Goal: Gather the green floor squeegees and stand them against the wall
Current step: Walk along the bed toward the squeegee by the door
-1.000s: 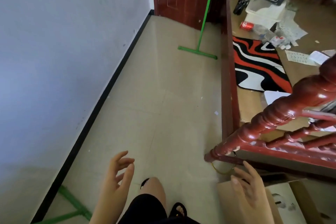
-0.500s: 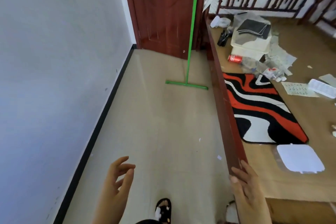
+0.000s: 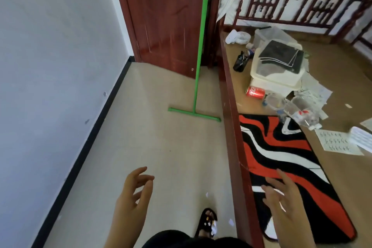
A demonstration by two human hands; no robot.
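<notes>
A green floor squeegee (image 3: 198,50) stands at the far end of the corridor, its long handle leaning up against the dark red door (image 3: 167,16) and its flat blade resting on the beige tiled floor (image 3: 161,147) just in front of that door. The blade's right end lies close to the dark wooden rail (image 3: 231,127) that runs from beside the door back toward the person. The person stands well short of the door, one sandalled foot (image 3: 207,222) forward on the tiles. The left hand (image 3: 133,197) is raised over the floor, fingers loosely spread and slightly curled, holding nothing. The right hand (image 3: 281,197) is also open and empty, fingers splayed, seen over the red, black and white rug (image 3: 281,151) on the far side of the rail from the door's corridor. Beyond the rug, nearer the door's side of the room, a red drink can (image 3: 255,92) lies on its side beside a white plastic box (image 3: 275,70), clear bottles (image 3: 291,110) and scattered papers. The white wall (image 3: 50,66) with its black skirting runs along the left up to the door frame.
</notes>
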